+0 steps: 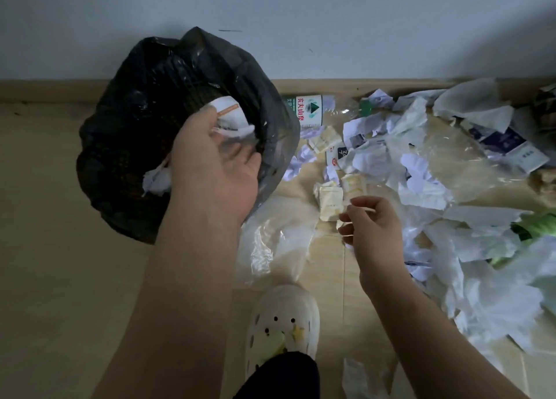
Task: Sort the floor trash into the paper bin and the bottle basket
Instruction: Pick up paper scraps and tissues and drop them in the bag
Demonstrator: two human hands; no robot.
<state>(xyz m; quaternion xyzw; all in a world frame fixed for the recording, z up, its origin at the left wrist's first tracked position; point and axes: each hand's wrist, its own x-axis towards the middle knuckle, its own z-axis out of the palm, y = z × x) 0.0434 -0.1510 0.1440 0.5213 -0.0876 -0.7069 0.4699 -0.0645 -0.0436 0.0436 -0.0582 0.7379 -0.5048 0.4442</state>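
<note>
Over the mouth of the black-bagged paper bin, the left hand had its fingers curled round a crumpled white paper. To its right, above the floor, the right hand pinched a small paper scrap near yellowish wrappers. A plastic bottle lay along the baseboard just behind the bin, at the edge of the scattered paper litter.

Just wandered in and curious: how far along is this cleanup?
Barely begun, I'd say. Done: a few papers lie in the black-lined bin. In hand: the left hand hovers over it; the right hand pinches a scrap. Left: the bottle by the wall and the paper heap.
</note>
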